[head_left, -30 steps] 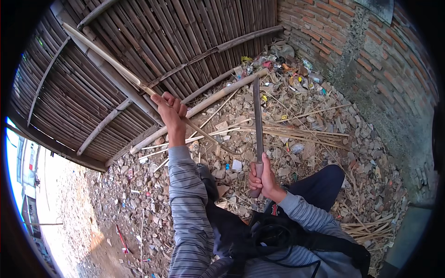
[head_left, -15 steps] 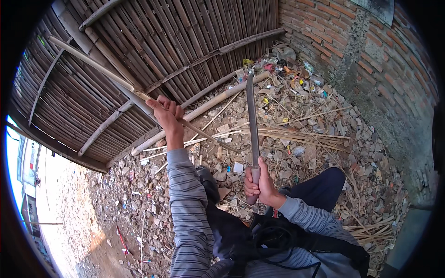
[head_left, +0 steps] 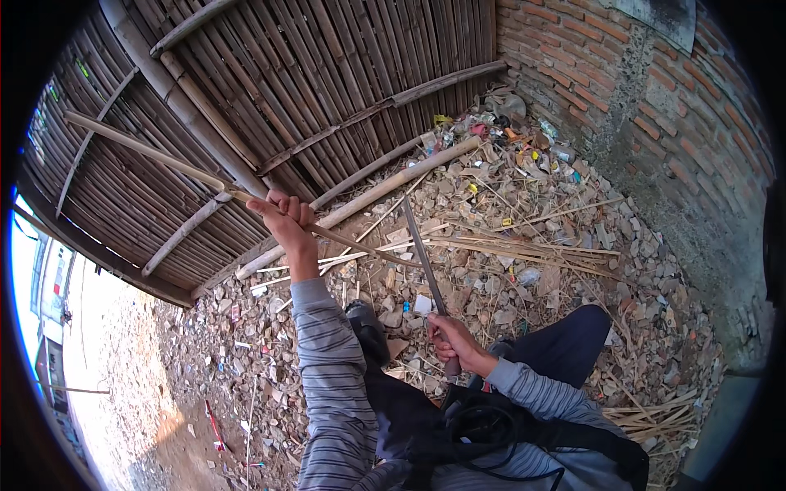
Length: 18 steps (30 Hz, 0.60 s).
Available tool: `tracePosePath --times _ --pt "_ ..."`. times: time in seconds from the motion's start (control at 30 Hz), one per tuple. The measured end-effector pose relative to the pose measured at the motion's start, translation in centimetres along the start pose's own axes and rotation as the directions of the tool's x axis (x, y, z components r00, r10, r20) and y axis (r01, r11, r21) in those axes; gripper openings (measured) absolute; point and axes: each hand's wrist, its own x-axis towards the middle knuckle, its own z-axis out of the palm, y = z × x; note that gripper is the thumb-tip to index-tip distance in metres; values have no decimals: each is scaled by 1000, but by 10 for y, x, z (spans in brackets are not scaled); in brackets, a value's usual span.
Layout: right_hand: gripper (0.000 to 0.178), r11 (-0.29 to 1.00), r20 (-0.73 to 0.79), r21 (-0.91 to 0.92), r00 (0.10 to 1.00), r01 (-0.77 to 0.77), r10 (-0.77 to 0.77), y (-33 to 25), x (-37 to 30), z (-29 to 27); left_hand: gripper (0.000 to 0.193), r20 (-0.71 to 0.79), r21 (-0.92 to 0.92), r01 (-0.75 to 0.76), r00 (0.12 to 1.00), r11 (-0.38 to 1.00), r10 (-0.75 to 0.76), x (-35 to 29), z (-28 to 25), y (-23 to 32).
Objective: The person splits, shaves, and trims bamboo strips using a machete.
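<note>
My left hand (head_left: 285, 222) is closed around a long, pale bamboo strip (head_left: 155, 154). One end rises toward the upper left, and the other slants down to the right near the blade. My right hand (head_left: 460, 342) grips the handle of a machete (head_left: 425, 260), whose long dark blade points up and slightly left. The strip's lower end lies close to the blade; whether they touch I cannot tell. Below, on the stony ground, lies a bundle of split bamboo strips (head_left: 532, 247).
A bamboo wall (head_left: 327, 74) stands ahead, with a thick bamboo pole (head_left: 401, 182) along its foot. To the right is a brick wall (head_left: 573, 49). Litter (head_left: 524, 135) gathers in the corner. More split strips (head_left: 655, 416) lie at the lower right, beside my bent leg (head_left: 565, 340).
The machete has come down, and its blade now tilts left toward the strip. My left hand has shifted slightly left and down, and the strip lies at a flatter slant.
</note>
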Motion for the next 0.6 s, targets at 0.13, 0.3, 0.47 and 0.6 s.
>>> tracePosePath --times 0.13,0.3,0.47,0.6 --pt "42 991 -59 -22 989 133 -134 -4 1 5 64 -18 -17 -249 968 968 249 -23 -7 36" --pt "47 986 -70 66 987 153 -148 -17 -3 6 64 -34 -112 -415 910 903 414 -63 10 92" --pt "60 936 -75 108 941 336 -329 -56 -6 23 66 -106 -309 -398 917 864 385 -97 0 118" --pt "51 848 -104 176 866 500 -489 -92 -17 33 66 -58 -422 -320 943 848 327 -122 -18 113"
